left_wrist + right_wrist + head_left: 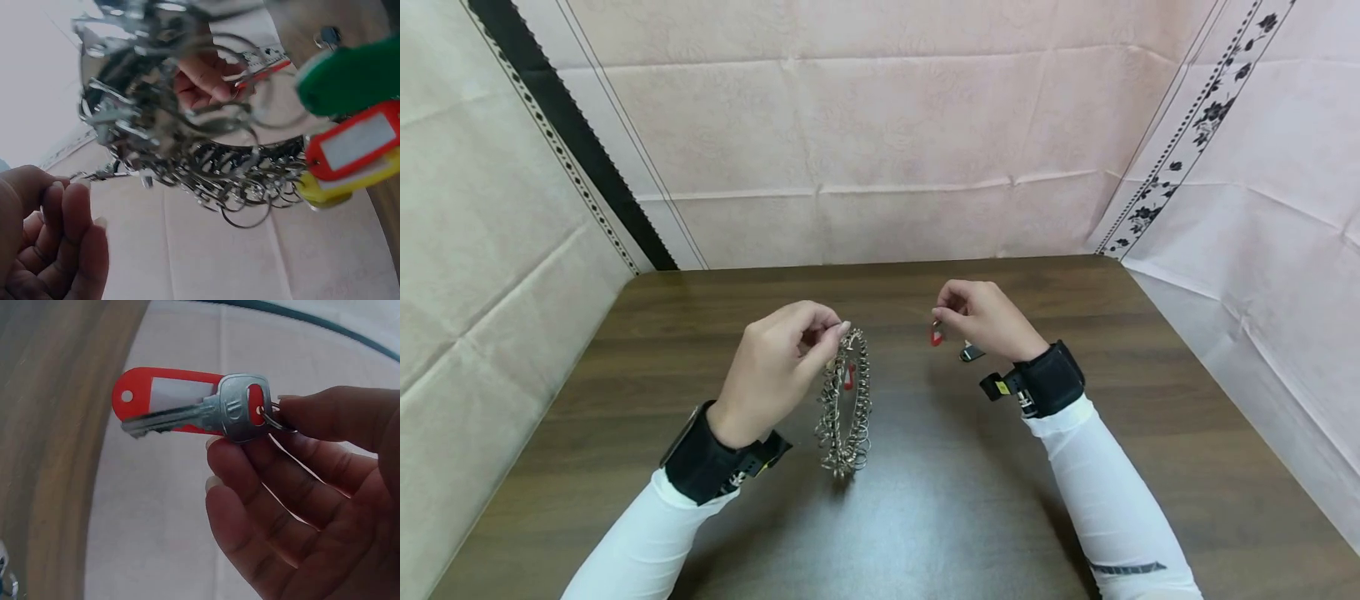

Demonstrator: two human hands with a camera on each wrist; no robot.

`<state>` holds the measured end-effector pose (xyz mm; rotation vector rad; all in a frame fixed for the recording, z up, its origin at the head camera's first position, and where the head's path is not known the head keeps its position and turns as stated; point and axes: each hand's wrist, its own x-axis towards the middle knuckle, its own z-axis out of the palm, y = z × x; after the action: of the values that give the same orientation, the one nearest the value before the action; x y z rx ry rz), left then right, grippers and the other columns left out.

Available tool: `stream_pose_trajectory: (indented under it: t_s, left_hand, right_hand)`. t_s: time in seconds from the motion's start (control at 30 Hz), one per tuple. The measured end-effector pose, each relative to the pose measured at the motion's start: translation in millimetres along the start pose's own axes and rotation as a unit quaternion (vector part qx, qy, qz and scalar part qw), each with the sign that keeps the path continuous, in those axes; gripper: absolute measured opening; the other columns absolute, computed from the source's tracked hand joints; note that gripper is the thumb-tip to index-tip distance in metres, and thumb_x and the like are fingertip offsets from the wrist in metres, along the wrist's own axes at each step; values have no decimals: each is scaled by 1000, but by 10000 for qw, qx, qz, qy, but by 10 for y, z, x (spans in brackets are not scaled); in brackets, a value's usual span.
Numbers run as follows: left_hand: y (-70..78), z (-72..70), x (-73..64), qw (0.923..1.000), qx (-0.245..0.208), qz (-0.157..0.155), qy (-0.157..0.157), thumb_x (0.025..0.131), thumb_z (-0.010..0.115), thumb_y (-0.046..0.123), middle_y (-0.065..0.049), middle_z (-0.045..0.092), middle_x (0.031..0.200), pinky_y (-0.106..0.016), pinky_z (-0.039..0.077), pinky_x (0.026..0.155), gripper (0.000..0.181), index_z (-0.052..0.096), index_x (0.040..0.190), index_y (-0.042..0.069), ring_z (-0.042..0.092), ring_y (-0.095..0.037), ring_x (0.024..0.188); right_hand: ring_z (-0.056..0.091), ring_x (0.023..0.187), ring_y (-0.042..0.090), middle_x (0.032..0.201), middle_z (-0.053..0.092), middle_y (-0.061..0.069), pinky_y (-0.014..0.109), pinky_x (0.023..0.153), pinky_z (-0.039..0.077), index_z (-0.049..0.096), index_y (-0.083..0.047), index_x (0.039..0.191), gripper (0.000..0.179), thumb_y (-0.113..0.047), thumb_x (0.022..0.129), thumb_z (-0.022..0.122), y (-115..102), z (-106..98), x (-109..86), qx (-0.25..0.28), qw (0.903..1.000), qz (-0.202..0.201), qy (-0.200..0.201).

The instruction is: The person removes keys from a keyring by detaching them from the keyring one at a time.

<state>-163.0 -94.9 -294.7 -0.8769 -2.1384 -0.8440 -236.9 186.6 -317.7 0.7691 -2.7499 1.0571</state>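
My left hand (pixel 778 367) pinches the top of a metal chain loop (pixel 862 408) strung with many small rings, which hangs down close over the table. In the left wrist view, a green tag (pixel 350 78), a red tag (pixel 353 140) and a yellow tag (pixel 350 181) hang among the rings. Away to the right, the thumb and fingertips of my right hand (pixel 985 317) pinch a small key ring (pixel 279 420). From it a silver key (pixel 240 409) and another red key tag (pixel 134 381) dangle; the key overlaps the tag's white label in the right wrist view.
A small dark-headed key (pixel 972 352) lies on the brown wooden table (pixel 910 517) beside my right hand. Pale cloth (pixel 880 142) hangs behind the table's far edge and along both sides. Black straps with small cameras circle both wrists.
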Motion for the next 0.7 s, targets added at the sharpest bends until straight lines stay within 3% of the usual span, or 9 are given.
stream_pose_trajectory:
  t_s: [0.23, 0.7]
  left_hand:
    - [-23, 30, 8, 9968, 644, 456, 113, 92, 62, 20, 4, 58, 75, -29, 38, 57, 11, 64, 88, 10, 44, -7, 61]
    - [-36, 73, 5, 9964, 600, 504, 324, 94, 61, 22, 1, 59, 77, -30, 38, 59, 14, 62, 88, 9, 48, -9, 64]
  right_hand:
    - [57, 74, 16, 82, 66, 5, 32, 65, 45, 61, -8, 87, 6, -12, 91, 60, 222, 107, 95, -242, 9988, 406, -122]
    - [53, 73, 18, 81, 63, 7, 33, 66, 42, 62, -7, 84, 7, -12, 89, 62, 481, 232, 129, -472, 9952, 708, -489]
